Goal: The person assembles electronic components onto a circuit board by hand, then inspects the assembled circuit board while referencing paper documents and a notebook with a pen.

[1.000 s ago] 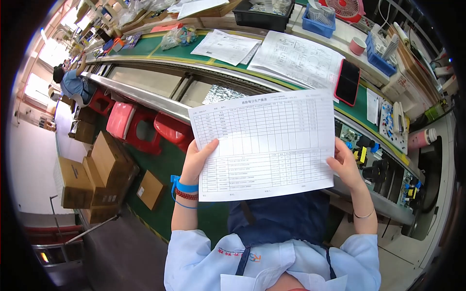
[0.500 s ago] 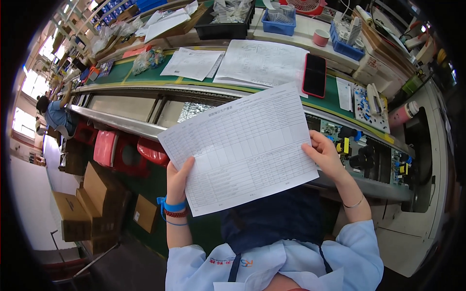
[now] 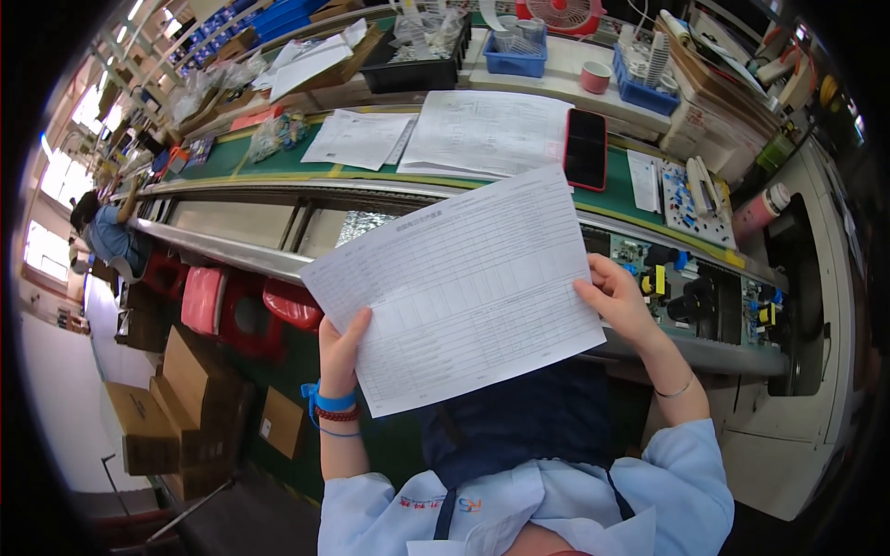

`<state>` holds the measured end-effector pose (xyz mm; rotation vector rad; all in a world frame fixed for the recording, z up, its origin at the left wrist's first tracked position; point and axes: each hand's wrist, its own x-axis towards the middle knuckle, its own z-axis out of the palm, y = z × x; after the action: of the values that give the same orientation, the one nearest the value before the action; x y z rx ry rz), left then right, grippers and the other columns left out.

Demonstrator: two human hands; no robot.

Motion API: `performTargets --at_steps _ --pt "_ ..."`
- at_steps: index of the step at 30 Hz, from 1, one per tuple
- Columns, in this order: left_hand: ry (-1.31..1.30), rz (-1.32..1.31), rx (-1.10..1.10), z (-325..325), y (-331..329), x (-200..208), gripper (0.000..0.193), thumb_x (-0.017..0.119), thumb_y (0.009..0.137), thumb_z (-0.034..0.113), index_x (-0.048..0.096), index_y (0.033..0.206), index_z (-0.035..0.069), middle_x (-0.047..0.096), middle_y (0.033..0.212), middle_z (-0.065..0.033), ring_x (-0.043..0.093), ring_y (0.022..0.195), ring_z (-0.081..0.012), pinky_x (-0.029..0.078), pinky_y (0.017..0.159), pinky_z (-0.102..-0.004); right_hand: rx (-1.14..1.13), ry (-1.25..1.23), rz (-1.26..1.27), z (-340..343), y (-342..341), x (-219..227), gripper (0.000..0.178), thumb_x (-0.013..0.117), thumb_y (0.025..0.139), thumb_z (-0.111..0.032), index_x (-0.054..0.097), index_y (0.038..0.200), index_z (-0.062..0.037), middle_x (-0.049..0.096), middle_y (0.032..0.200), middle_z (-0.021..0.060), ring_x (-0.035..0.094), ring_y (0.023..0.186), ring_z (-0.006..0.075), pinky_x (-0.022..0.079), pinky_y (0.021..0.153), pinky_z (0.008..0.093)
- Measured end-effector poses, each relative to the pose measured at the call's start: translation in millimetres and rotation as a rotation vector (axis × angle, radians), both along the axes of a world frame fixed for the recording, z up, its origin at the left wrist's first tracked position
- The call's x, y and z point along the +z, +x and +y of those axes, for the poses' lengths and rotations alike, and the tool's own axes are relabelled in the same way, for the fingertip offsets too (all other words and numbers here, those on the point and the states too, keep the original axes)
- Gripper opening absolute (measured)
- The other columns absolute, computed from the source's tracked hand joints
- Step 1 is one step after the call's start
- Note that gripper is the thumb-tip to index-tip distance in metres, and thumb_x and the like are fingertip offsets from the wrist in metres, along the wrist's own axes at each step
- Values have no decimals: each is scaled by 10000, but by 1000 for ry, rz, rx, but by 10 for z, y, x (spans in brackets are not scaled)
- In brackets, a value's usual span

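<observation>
We see the sheet's [image 3: 464,301] top edge overlapping the rail [image 3: 213,245], left hand [image 3: 339,357] and right hand [image 3: 623,304] pinching its sides.

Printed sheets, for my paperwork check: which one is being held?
The gridded sheet, between left hand and right hand; other sheets lie beyond it, unheld.

Tiny print [image 3: 420,220] fills the gridded sheet [image 3: 464,292]; red characters [image 3: 422,504] and a coloured logo [image 3: 470,505] mark the shirt [image 3: 575,496].

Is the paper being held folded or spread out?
Spread out: the left hand and right hand hold the paper by opposite sides, its printed grid showing across it.
</observation>
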<state>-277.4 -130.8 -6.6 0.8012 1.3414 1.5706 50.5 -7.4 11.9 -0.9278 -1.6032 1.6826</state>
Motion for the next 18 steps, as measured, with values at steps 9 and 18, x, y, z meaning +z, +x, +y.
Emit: performTargets --at_steps 9,18 --pt "57 15 -3 -139 -5 138 327 583 838 125 507 1098 -57 590 1020 -116 574 883 -155 473 763 -278 2 35 1 -19 -55 117 277 495 869 -65 456 1127 30 611 969 74 571 863 88 443 770 222" --pt "99 10 16 -316 -18 215 308 582 841 128 519 1085 -49 596 1011 -111 579 882 -150 477 759 -279 53 56 9 -68 -125 158 276 493 871 -66 460 1131 22 614 967 77 571 862 87 442 766 217"
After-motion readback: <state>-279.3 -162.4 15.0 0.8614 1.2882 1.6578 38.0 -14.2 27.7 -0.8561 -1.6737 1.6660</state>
